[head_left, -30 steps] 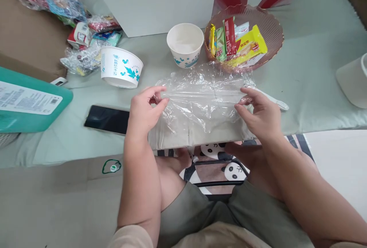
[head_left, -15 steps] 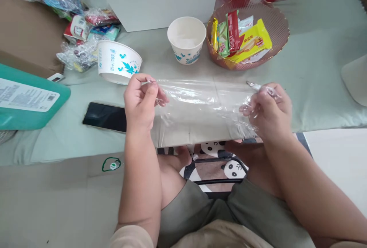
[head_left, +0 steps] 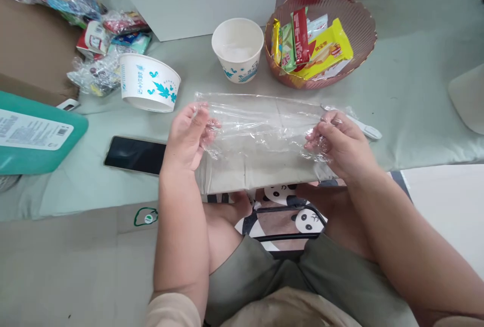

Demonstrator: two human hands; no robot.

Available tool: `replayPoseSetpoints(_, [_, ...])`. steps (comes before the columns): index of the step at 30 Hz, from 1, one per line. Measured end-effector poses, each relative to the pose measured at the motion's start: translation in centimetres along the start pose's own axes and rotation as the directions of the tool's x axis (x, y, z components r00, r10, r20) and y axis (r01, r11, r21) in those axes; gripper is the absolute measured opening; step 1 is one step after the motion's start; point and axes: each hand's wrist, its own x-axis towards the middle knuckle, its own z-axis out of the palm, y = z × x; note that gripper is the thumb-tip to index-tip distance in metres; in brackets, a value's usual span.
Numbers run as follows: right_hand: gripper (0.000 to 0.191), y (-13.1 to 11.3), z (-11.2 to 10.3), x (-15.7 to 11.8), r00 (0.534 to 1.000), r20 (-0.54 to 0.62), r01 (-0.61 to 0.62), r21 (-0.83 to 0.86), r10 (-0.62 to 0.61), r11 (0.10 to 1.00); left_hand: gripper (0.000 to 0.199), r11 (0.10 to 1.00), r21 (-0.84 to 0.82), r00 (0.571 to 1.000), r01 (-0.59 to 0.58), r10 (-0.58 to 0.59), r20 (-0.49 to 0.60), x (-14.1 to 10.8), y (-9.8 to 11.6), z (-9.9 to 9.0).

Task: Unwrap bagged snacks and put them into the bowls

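A thin, clear plastic film is stretched crosswise between the 2 hands, in front of the person and over the near part of the table. The left hand pinches its left end between thumb and fingers; the right hand pinches the right end the same way. Fingertips show through the film at both ends. Whether it is 1 layer or 2 cannot be told, nor whether its lower edge touches the table.

The film should be almost weightless, limp and rather slippery, apt to crease, cling to skin and stick to itself. It would likely tear or stretch if pulled hard at 1 point, so the best hold seems a light pinch at each of the 2 upper corners, with even tension along the edge.

Just beyond it stands a paper bowl, beside a pink glass bowl holding wrapped snacks. A second paper bowl is beyond the left hand, printed side showing. A phone lies beside the left wrist, and a white handle sticks out just past the right hand.
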Motion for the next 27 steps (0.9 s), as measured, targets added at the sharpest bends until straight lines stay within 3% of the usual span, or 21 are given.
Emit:
replayPoseSetpoints(3, [0.038,0.2,-0.2,0.1,1.000,0.000,-0.025,0.037,0.025,0.999,0.040,0.993,0.039,0.986,0.115,-0.119,0.113,-0.2,0.0,0.3])
replayPoseSetpoints(8, [0.042,0.5,-0.4,-0.1,0.980,0.131,-0.151,-0.014,0.152,0.988,0.032,0.995,0.073,0.998,0.067,-0.066,-0.011,-0.2,-0.1,0.9])
replayPoseSetpoints(10, [0.040,0.5,-0.4,-0.2,0.978,0.127,-0.166,-0.012,0.166,0.986,0.031,0.992,0.111,0.998,0.057,-0.055,-0.021,-0.1,-0.2,0.7])
replayPoseSetpoints(15, [0.041,0.1,-0.2,0.1,0.996,0.015,-0.083,0.048,0.083,0.995,0.027,0.980,0.192,0.996,0.040,-0.055,0.069,-0.2,0.0,-0.3])
replayPoseSetpoints(23, [0.034,0.2,-0.3,0.3,0.998,-0.062,-0.018,0.098,0.024,0.995,0.024,0.998,0.039,0.990,0.053,-0.058,0.130,-0.6,0.6,-0.9])
replayPoseSetpoints(27, [0.026,0.0,-0.4,0.5,0.999,-0.032,0.013,0.165,-0.008,0.986,0.018,1.000,-0.006,0.986,-0.030,0.031,0.162,-0.5,0.4,-1.3])
